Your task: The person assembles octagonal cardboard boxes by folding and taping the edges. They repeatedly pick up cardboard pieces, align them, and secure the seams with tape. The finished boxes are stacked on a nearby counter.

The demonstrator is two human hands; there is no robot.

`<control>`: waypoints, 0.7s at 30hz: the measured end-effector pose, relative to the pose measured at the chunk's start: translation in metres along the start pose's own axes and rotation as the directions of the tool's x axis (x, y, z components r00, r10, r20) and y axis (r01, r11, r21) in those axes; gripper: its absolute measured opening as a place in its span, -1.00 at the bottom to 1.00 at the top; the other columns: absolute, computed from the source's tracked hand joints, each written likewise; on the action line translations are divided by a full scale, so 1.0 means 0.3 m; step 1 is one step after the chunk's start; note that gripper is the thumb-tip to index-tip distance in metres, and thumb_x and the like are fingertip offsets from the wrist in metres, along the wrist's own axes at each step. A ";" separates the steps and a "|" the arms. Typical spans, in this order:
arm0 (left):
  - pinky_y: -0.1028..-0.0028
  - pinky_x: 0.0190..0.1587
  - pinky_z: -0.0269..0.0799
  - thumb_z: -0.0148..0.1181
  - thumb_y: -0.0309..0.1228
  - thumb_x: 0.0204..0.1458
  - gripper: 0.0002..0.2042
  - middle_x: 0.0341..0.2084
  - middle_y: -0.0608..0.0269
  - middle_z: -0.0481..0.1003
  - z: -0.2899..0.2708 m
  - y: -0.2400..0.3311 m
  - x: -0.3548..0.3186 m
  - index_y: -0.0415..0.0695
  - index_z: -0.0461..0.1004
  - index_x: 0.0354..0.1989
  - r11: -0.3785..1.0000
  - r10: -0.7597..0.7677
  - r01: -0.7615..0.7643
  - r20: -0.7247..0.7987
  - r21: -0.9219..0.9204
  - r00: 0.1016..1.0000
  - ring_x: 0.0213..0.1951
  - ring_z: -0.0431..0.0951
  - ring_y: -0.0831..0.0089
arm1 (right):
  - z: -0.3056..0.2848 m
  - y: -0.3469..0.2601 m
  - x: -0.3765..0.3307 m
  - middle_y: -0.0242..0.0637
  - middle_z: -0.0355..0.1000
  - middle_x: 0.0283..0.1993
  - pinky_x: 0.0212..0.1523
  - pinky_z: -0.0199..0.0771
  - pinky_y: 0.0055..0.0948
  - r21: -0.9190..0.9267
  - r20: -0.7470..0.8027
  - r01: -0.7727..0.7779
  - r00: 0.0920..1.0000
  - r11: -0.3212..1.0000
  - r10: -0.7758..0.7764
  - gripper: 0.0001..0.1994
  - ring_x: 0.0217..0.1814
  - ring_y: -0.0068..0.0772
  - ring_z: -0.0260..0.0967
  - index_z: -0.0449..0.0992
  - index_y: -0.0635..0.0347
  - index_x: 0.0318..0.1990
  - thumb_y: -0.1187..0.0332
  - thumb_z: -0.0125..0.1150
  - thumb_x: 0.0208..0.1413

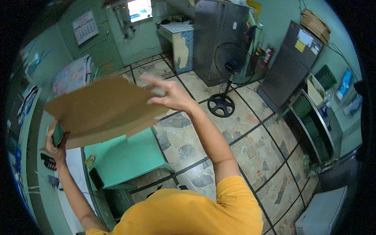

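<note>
A large brown cardboard sheet (105, 107) with ragged edges is held up in front of me, tilted above a green plastic table (125, 156). My left hand (56, 143) is closed on the sheet's lower left corner. A small dark green piece (58, 134) shows at that hand; whether it is held or part of the sheet, I cannot tell. My right hand (170, 94) is beside the sheet's right edge, fingers spread and slightly blurred. No firm grip shows there. On the table lie a dark phone (96, 178) and a small green-yellow packet (90, 161).
A black stand fan (221, 105) stands on the stone-patterned floor (243, 152). Beyond are a tall dark cabinet (219, 39), a grey refrigerator (290, 64) and a lit screen (140, 10). Shelving (315, 121) lines the right side; a white desk (76, 168) runs along my left.
</note>
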State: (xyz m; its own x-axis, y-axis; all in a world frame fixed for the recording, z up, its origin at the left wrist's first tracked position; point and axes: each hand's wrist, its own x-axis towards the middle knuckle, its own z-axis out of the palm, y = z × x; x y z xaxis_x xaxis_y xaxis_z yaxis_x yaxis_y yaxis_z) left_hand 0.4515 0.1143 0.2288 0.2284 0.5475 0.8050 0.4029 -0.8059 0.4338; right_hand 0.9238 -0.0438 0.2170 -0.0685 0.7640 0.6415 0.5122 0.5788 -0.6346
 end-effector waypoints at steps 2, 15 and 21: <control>0.28 0.04 0.33 0.47 -0.40 -0.22 -0.45 -0.17 0.17 0.52 -0.023 0.031 0.023 -0.22 0.39 0.00 0.912 0.270 -0.274 0.057 0.305 0.961 -0.06 0.48 0.28 | 0.014 0.013 -0.008 -0.25 0.53 -0.08 -0.06 0.42 -0.43 0.059 0.322 -0.175 0.935 0.983 0.147 -0.53 -0.08 -0.43 0.45 0.46 0.22 0.03 0.31 0.37 -0.08; 0.20 0.15 0.32 0.16 -0.11 0.06 -0.41 0.11 0.14 0.36 -0.006 -0.315 -0.432 -0.13 0.22 0.22 0.006 -0.483 0.780 0.682 -0.626 0.550 0.12 0.39 0.24 | -0.056 0.357 -0.290 -0.14 0.45 -0.01 -0.02 0.45 -0.35 0.740 0.193 -0.503 0.795 0.447 0.575 -0.54 -0.03 -0.33 0.44 0.35 0.34 0.09 0.38 0.28 0.04; 0.32 0.04 0.41 0.19 -0.19 0.08 -0.48 -0.01 0.16 0.43 0.395 -0.167 -0.375 -0.19 0.27 0.15 0.658 -0.631 0.583 0.073 -0.477 0.772 -0.01 0.46 0.29 | 0.116 0.312 -0.152 0.21 0.04 0.31 0.32 0.05 -0.18 -0.093 -0.385 -0.680 0.698 0.728 0.603 -0.19 0.35 0.09 0.04 -0.17 0.30 0.37 0.01 0.05 0.15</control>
State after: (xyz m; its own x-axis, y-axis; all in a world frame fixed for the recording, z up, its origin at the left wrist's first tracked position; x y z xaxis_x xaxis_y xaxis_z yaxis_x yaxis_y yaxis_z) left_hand 0.5107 0.1198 0.0684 -0.0129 0.9479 0.3183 -0.0249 -0.3186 0.9476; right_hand 0.9451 -0.0144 0.1134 0.5911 0.7727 0.2314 0.4988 -0.1247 -0.8577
